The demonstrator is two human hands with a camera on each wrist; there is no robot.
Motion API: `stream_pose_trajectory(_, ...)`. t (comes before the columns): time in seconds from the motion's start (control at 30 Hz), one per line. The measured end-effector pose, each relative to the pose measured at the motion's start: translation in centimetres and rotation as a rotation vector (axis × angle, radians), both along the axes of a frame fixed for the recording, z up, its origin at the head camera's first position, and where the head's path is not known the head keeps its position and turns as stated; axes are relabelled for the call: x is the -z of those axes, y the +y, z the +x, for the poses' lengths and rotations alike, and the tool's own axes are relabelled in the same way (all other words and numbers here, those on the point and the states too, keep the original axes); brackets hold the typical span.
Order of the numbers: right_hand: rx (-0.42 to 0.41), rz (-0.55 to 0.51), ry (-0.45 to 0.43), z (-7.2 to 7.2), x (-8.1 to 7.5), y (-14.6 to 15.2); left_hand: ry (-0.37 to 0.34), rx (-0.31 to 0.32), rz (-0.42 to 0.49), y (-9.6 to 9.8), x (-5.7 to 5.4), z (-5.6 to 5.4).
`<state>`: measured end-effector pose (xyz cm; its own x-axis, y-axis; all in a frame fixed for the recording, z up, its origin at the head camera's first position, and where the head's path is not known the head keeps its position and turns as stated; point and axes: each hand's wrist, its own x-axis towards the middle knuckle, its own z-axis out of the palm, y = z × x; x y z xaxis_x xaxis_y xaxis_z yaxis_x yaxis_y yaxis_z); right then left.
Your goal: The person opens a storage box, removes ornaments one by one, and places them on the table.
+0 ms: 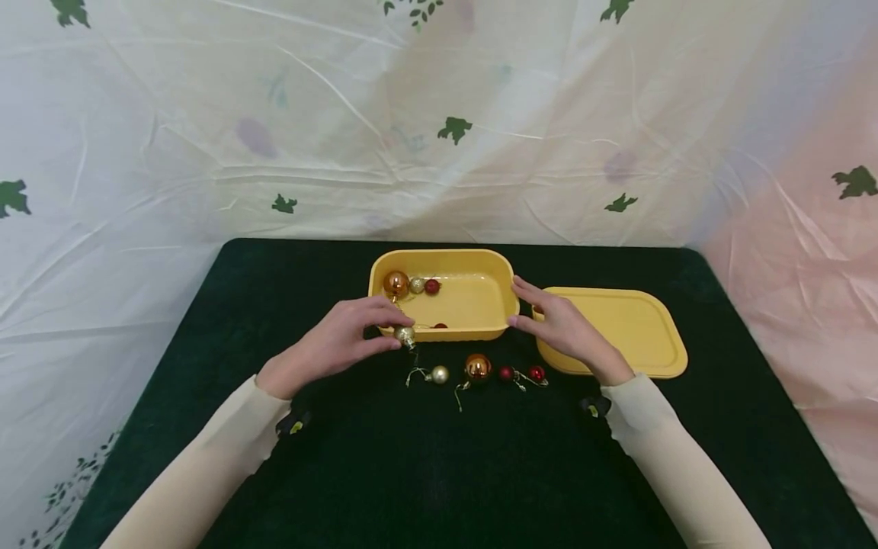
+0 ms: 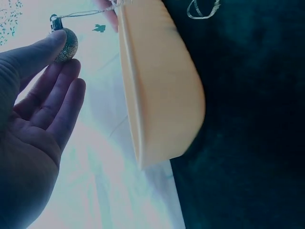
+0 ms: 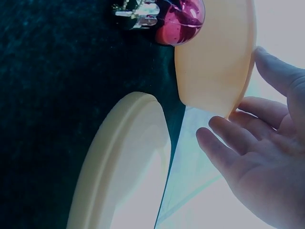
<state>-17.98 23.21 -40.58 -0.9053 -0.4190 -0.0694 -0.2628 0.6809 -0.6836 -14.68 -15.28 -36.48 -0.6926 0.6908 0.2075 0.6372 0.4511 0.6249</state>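
Between thumb and fingers, my left hand (image 1: 353,332) pinches a glittery gold ball ornament (image 1: 405,334) at the front left rim of a yellow box (image 1: 473,334). The left wrist view shows the same gold ball ornament (image 2: 69,45) with its metal cap and string. My right hand (image 1: 559,324) touches the box's right end with fairly straight fingers. Inside the box lie an orange ball ornament (image 1: 395,284), a glittery gold one (image 1: 416,285) and a red one (image 1: 432,287); another red ornament (image 1: 440,326) is partly hidden by the front wall.
In front of the box lie a gold ball (image 1: 440,374), an orange ball (image 1: 478,367) and two red balls (image 1: 537,373), with strings. The yellow lid (image 1: 624,332) lies right of the box, partly behind my right hand. A patterned cloth (image 1: 439,175) hangs behind the dark green table (image 1: 439,473).
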Motion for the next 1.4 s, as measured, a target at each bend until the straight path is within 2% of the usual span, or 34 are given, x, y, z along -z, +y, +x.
stream_pose_trajectory(0.23,0.013,-0.001,0.001,0.1,-0.2,0.0,-0.038,0.004,0.015,-0.7,1.3,1.2)
stream_pose_trajectory(0.4,0.002,-0.007,0.009,0.0,-0.2,-0.1,-0.076,0.021,-0.013,-0.7,2.6,1.7)
stream_pose_trajectory(0.57,-0.001,-0.011,0.02,-0.2,-0.2,0.0,-0.098,0.053,-0.027,-0.3,3.7,1.3)
stream_pose_trajectory(0.8,-0.002,-0.011,0.018,-0.4,-0.1,0.0,-0.127,0.067,-0.029,-0.3,5.1,0.5)
stream_pose_trajectory(0.83,-0.003,-0.012,0.018,-0.4,-0.1,-0.1,-0.118,0.086,-0.024,-0.4,6.3,0.0)
stream_pose_trajectory(0.93,0.002,-0.011,0.014,-0.3,-0.1,-0.1,-0.097,0.117,-0.008,-0.9,8.2,-0.7)
stream_pose_trajectory(1.03,0.004,-0.002,0.013,-0.2,-0.1,-0.2,-0.079,0.131,-0.009,-1.0,8.9,-0.7)
stream_pose_trajectory(1.07,0.005,0.001,0.014,-0.1,-0.1,-0.2,-0.08,0.12,-0.008,-0.9,8.3,-0.3)
stream_pose_trajectory(1.1,0.006,0.001,0.015,0.0,-0.1,-0.2,-0.077,0.12,-0.007,-0.8,8.4,-0.3)
stream_pose_trajectory(1.17,0.01,0.005,0.015,0.1,0.0,-0.3,-0.075,0.125,-0.007,-0.8,9.2,-0.4)
stream_pose_trajectory(1.3,0.012,0.002,0.011,0.3,0.1,-0.3,-0.091,0.13,-0.029,-1.2,12.8,-1.7)
stream_pose_trajectory(1.37,0.013,-0.001,0.009,0.3,0.1,-0.3,-0.102,0.116,-0.052,-1.4,14.2,-2.3)
stream_pose_trajectory(1.4,0.013,-0.002,0.01,0.3,0.1,-0.3,-0.102,0.112,-0.063,-1.5,14.5,-2.5)
